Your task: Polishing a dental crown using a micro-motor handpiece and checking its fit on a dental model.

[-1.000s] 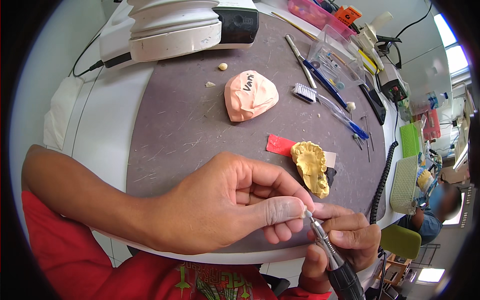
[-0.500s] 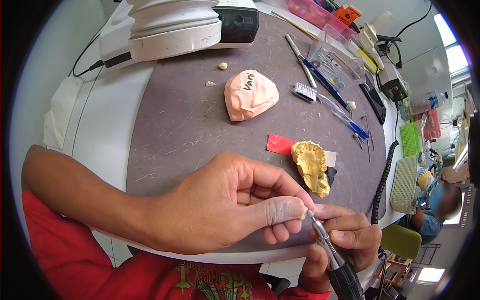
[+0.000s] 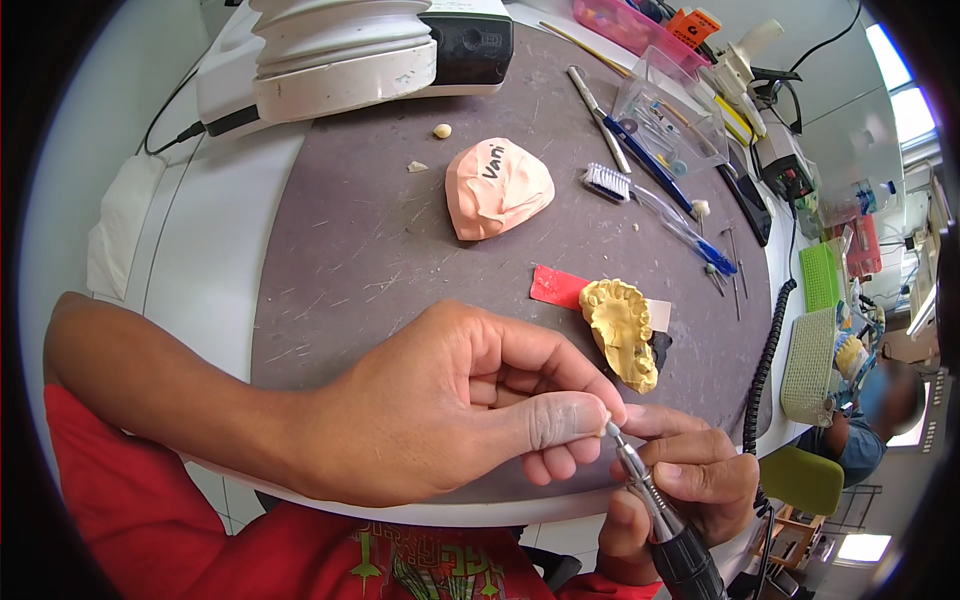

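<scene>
Between the thumb and index finger of my left hand (image 3: 430, 420) is pinched a small cream-coloured tooth-like piece (image 3: 606, 424), mostly hidden by the fingertips. Dust whitens that thumb. My right hand (image 3: 705, 475) grips a black and silver rotary handpiece (image 3: 652, 500), tilted up toward the left. Its small pale grinding tip is at the piece, and the two look to be touching. Just beyond the fingers lies a yellow dental cast (image 3: 622, 325) with a row of teeth, resting over a red strip (image 3: 558, 287) and a dark scrap.
Farther back sit a pink plaster block (image 3: 497, 195) and a small cream lump (image 3: 442, 131). A toothbrush (image 3: 650, 205), loose burs and a clear box (image 3: 680, 115) occupy the right. A white ribbed hose (image 3: 340, 50) stands back left; a coiled black cable (image 3: 768, 370) runs along the right edge.
The handpiece and my right hand have shifted slightly up and left. My left hand keeps its pinch on the piece; the whole view has moved a little.
</scene>
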A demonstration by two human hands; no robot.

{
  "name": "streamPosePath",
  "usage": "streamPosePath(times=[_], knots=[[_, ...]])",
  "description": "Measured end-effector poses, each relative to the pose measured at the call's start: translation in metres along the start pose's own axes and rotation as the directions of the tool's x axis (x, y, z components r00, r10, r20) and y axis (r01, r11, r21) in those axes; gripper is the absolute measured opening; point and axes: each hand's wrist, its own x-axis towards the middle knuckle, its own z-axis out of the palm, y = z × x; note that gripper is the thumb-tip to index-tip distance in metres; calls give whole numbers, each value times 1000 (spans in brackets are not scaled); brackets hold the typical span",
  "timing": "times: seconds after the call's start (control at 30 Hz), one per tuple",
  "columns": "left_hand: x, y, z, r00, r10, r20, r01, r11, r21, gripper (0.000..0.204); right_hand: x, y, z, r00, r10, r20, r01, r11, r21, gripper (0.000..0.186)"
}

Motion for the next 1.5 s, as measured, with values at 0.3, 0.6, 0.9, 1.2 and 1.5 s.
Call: streamPosePath(times=[0.3,0.6,0.9,1.2,1.5], knots=[[0,-2,0,999,21,24,-21,1000,-9,20,-3,-5,3,995,49,-87,-45,998,52,38],[0,-2,-1,999,31,27,-31,999,-13,20,-2,1,2,999,26,-28,-25,999,37,39],[-1,-1,-2,1000,20,13,-19,1000,-6,20,2,3,-7,991,25,134,-28,999,21,37],[-2,-2,-1,999,34,7,-34,999,14,21,1,6,-11,990,59,131,-73,991,110,40],[0,1,1,999,24,24,-24,1000,15,21,0,1,-3,999,50,13,-51,997,52,41]])
